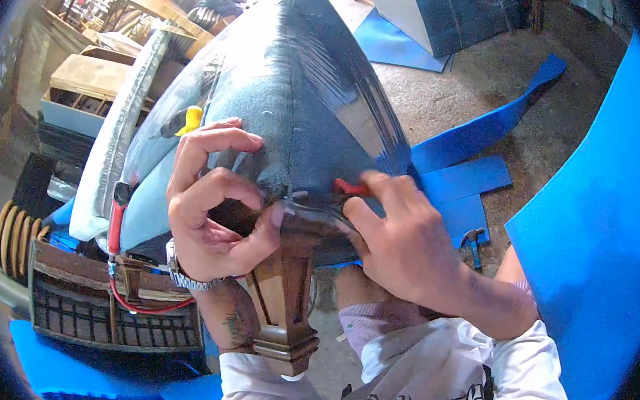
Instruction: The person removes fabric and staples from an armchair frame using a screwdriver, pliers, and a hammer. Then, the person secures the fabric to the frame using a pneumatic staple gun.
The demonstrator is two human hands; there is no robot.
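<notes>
In front of me is a rounded upholstered furniture piece (269,83) in blue-grey fabric, partly covered in shiny clear film. A carved wooden leg (281,310) stands below its near corner. My left hand (207,206) is closed in a pinch at the seam above the leg, thumb against forefinger. What it grips looks like the edge of the covering, though the fingers hide most of it. To the right along the same edge, my right hand (415,237) is closed around a small red-handled tool (348,188), whose working end I cannot make out.
A yellow-and-black tool (190,120) lies against the piece at left. Below it hangs a red-handled tool (117,218) on a red hose (128,303). A hammer (472,242) lies right of my knees, near blue sheets (483,130). Furniture frames (89,80) crowd the left.
</notes>
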